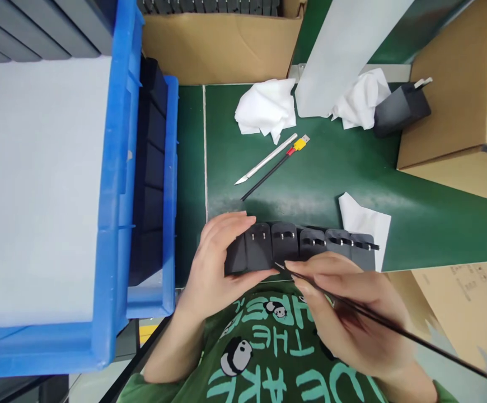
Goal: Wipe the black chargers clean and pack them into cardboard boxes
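Several black power adapters (284, 246) stand side by side in a row at the green table's front edge, most with metal prongs showing. My left hand (218, 263) grips the left end of this row, fingers behind it and thumb along its front. Between the thumb and fingers of my right hand (348, 296) is a thin dark pointed tool (378, 318). Its fine tip is at the front of the row, close to my left thumb tip. Under the row's right end lies a white cloth (382, 226).
Blue bins (120, 168) holding black adapters fill the left. A craft knife (266, 159) and a short cable (268, 174) lie behind the row. Farther back are crumpled cloths (266, 106), a grey post (344, 50), a loose adapter (398, 109) and cardboard boxes (222, 47).
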Available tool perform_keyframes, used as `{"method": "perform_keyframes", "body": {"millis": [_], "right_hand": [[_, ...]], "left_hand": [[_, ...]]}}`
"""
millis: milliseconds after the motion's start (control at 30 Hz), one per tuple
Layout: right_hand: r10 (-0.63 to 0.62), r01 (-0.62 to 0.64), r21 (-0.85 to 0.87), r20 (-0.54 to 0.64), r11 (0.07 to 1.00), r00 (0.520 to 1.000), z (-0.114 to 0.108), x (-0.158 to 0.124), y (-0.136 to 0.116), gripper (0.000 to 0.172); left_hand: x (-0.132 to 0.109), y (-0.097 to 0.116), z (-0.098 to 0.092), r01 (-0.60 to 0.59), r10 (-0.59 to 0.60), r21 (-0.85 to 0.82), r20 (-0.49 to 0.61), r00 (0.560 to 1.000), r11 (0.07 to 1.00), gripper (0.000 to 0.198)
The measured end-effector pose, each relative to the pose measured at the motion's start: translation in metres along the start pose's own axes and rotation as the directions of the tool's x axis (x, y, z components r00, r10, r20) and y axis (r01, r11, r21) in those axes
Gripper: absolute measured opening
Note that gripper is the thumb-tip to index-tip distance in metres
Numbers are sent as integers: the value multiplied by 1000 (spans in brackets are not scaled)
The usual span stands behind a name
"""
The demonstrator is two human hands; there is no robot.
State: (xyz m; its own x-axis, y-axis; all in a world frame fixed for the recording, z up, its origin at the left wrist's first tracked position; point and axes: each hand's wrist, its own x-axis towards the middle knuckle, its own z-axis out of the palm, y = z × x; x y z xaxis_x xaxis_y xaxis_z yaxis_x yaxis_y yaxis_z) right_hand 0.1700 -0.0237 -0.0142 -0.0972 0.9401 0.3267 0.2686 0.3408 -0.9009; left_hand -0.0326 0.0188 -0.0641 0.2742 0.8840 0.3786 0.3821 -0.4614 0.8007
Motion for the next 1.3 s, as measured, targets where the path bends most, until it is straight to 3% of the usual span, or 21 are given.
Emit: {"method": "perform_keyframes", "body": {"millis": [167, 500, 1300], "right_hand": [[17, -19, -52, -35, 998, 999, 9, 3, 4, 41], [57, -57, -52, -6, 997, 998, 7, 3, 2, 46], [10, -11, -62, -9, 998, 1000, 7, 8, 3, 41]], "left_hand": [[-1, -4, 0, 10, -10, -6, 13, 1000, 1000, 75], [-2, -5, 1, -2, 3, -27, 11, 1000, 1000, 74], [0, -6, 0, 4, -4, -21, 11, 1000, 1000, 71]]}}
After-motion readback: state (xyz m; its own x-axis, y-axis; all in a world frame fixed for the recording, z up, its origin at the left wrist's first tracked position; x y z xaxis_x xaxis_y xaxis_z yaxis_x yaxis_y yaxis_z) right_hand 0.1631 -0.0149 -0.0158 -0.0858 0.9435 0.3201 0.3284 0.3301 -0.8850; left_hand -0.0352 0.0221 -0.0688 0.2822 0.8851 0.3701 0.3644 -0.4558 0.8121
